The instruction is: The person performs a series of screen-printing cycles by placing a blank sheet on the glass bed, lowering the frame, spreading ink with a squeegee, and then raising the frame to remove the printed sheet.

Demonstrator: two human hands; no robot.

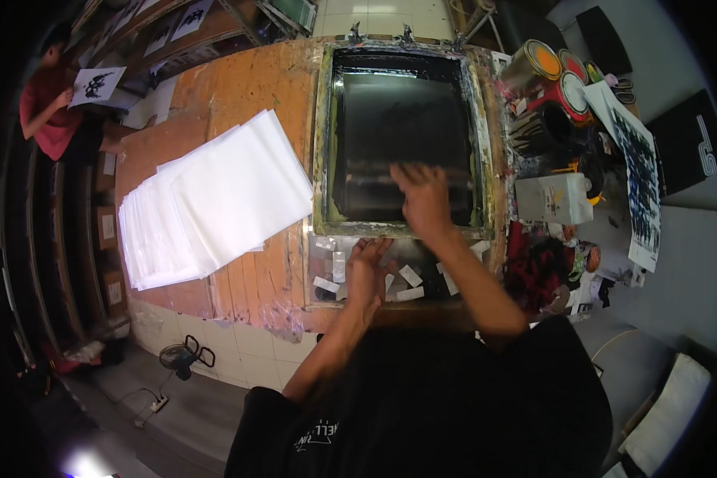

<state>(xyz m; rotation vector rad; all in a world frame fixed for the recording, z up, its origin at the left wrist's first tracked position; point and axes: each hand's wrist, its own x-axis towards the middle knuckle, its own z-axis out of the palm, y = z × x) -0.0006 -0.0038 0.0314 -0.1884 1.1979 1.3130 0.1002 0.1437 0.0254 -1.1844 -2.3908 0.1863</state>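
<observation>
A screen-printing frame (323,143) with black ink on its mesh lies on a worn orange table (239,88). My right hand (422,199) hovers blurred over the lower right part of the black mesh, fingers spread, holding nothing. My left hand (368,267) rests open on the near edge of the frame, by several small white tape strips (410,276). A fanned stack of white sheets (215,199) lies to the left of the frame.
Ink cans (543,65) and a white plastic jug (554,199) crowd the right side, with a black-printed sheet (641,183) beyond. At far left a person in red (48,107) holds a printed sheet. A small fan (182,357) stands on the floor.
</observation>
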